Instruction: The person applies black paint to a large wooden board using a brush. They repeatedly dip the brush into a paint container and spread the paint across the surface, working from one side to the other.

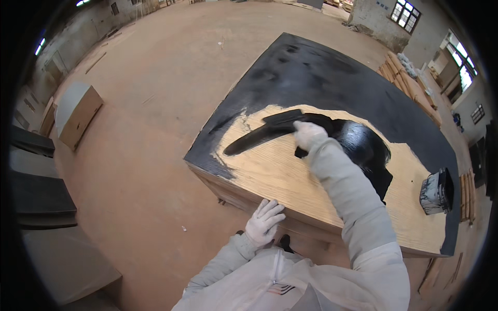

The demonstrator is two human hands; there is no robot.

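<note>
My right hand, in a white glove, is closed at the middle of a large wooden panel. It grips a paint applicator with a long, flat, black-coated head; the handle is hidden, so I cannot tell whether it is a brush or a pad. Wet black paint shines around and right of this hand, and a streak runs left across bare wood grain. My left hand, gloved too, lies by the panel's near edge with fingers stretched out, holding nothing. A paint-smeared bucket stands on the panel's right part.
Dark paint covers the panel's far and side borders. Bundled wooden poles lie on the floor beyond the right side. At the left stand a box-like wooden piece and dark-topped blocks. Brown floor stretches to the left.
</note>
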